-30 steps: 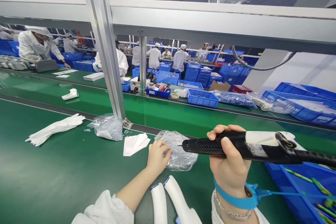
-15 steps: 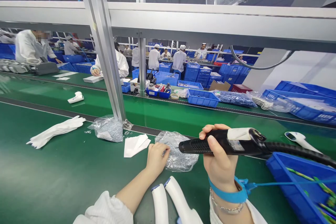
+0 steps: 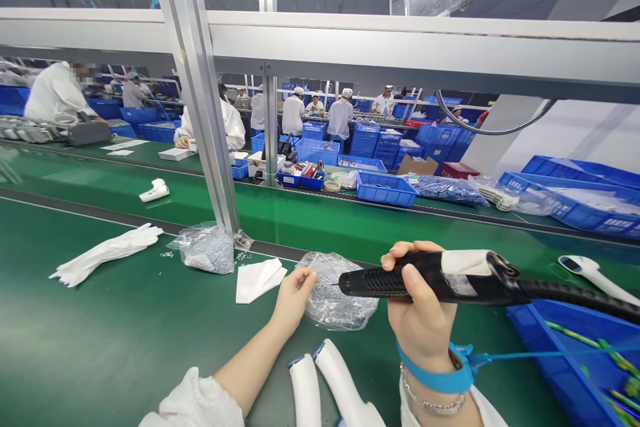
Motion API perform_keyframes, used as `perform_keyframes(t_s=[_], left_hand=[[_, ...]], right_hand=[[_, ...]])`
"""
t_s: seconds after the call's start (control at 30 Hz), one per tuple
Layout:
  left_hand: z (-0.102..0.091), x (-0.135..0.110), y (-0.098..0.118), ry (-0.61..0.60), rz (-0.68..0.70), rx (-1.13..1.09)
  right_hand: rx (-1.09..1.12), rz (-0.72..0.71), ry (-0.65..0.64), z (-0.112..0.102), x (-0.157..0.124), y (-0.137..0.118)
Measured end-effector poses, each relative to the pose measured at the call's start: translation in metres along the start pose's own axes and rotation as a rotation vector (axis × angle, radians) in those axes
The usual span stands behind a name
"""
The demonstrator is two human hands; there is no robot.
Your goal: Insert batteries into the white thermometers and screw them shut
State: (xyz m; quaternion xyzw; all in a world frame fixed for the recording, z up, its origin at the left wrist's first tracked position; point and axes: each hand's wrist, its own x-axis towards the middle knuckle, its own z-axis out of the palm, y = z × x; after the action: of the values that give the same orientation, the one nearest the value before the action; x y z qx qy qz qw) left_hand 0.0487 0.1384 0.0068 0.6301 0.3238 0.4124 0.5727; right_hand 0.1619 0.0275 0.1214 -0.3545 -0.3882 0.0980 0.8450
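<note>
From my remote seat I see my right hand (image 3: 420,320) wrapped tight around a black power screwdriver (image 3: 425,275), held level above the green worktop (image 3: 125,340) with its tip pointing left. The tip sits just over a clear bag of screws (image 3: 335,290), which lies open on the worktop between my two hands. A thick black cable (image 3: 575,297) runs off the tool's back end to the right. A blue wrist strap (image 3: 435,373) circles my right wrist.

My left hand (image 3: 293,290) rests at the left edge of the bag, fingers drawn narrow and touching the plastic. I cannot tell whether a screw is pinched between them.

Just below my hands, two white plastic shells (image 3: 325,387) lie side by side, touching, near the bottom edge of the view. To the left of the bag is a folded white paper (image 3: 259,278), then a second bag of small parts (image 3: 206,248) at the foot of a slanted metal post (image 3: 200,113), and farther left a white glove (image 3: 107,252) lying flat. A blue bin (image 3: 575,353) sits at my right. On the belt beyond, one white thermometer (image 3: 154,191) lies at left, another (image 3: 590,270) at right. People in white coats work at the benches behind.
</note>
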Motion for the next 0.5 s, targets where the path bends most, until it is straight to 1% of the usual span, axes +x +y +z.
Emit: perform_keyframes(t_s=[0.23,0.37,0.5], left_hand=[[0.005,-0.002,0.007,-0.024,-0.231,-0.389],[0.006,-0.006,0.011,-0.075,-0.323,-0.525],[0.007,-0.008,0.013,-0.125,-0.365,-0.612]], right_hand=[[0.039,0.007,0.005,0.0,-0.004,-0.002],[0.062,-0.015,0.016,0.001,-0.006,-0.004],[0.07,-0.033,0.004,0.002,-0.007,-0.005]])
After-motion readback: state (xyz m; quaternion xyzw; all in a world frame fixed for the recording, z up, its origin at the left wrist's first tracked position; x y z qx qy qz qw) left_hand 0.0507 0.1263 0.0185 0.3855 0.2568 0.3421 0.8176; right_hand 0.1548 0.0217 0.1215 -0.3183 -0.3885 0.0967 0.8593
